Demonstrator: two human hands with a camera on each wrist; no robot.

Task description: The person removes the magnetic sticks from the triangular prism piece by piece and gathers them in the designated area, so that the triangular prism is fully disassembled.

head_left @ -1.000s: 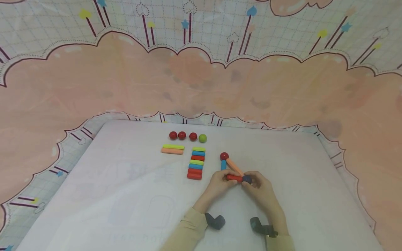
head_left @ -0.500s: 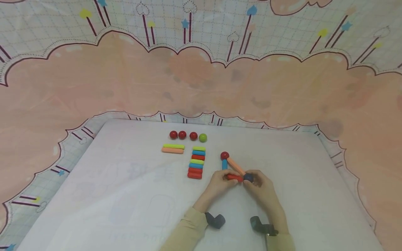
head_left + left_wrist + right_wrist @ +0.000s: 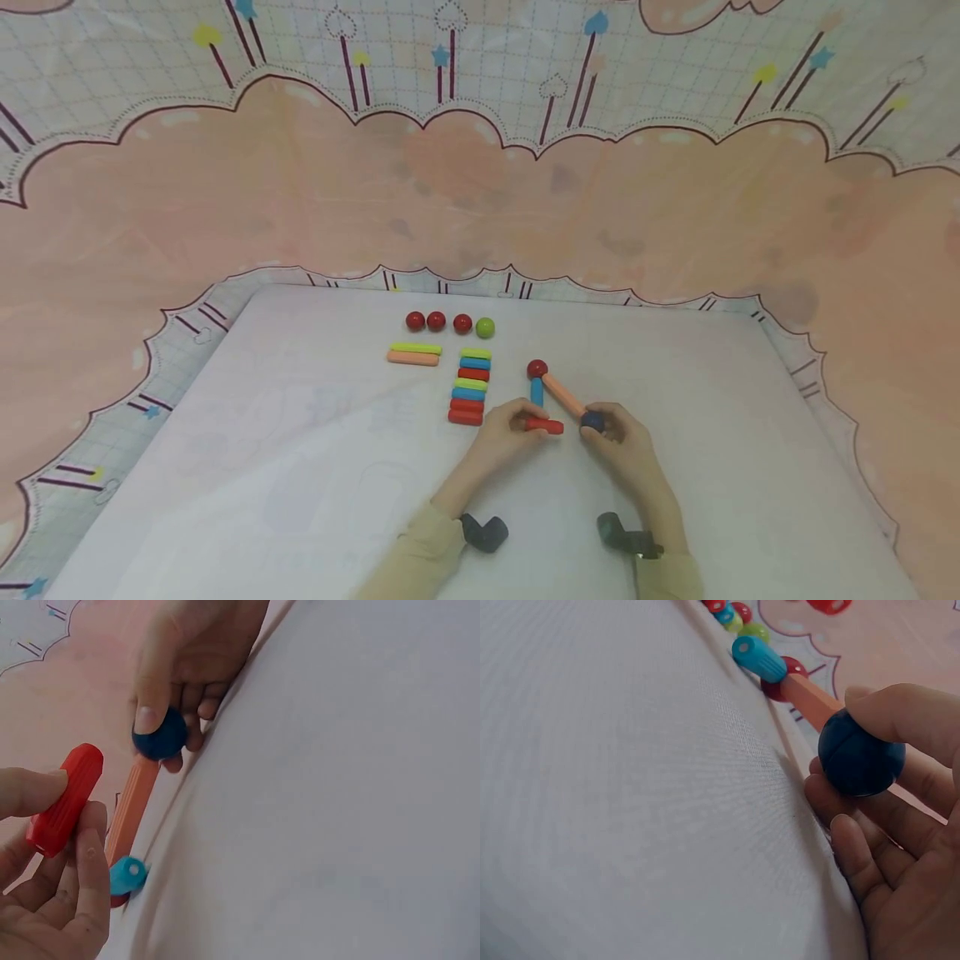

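Observation:
My left hand (image 3: pixel 506 433) pinches a short red rod (image 3: pixel 69 796) between thumb and fingers; the rod stands apart from the dark blue ball. That ball (image 3: pixel 861 754) is gripped by the thumb and fingers of my right hand (image 3: pixel 622 437). A long orange rod (image 3: pixel 562 395) runs from the blue ball to a red ball (image 3: pixel 537 368). From the same red ball a short blue rod (image 3: pixel 759 658) sticks out, its free end showing a small hole. In the head view, the fingers of my left hand lie just below this blue rod.
Left of the hands lies a column of short rods (image 3: pixel 469 384) in several colours. Beyond it are a yellow-green long rod (image 3: pixel 416 348), an orange long rod (image 3: pixel 412 359), three red balls (image 3: pixel 437 321) and a green ball (image 3: pixel 485 327) on the white table (image 3: pixel 262 467).
My left hand has drawn the red rod leftward, from against the blue ball to a gap away from it. My right hand stays nearly in place with the blue ball.

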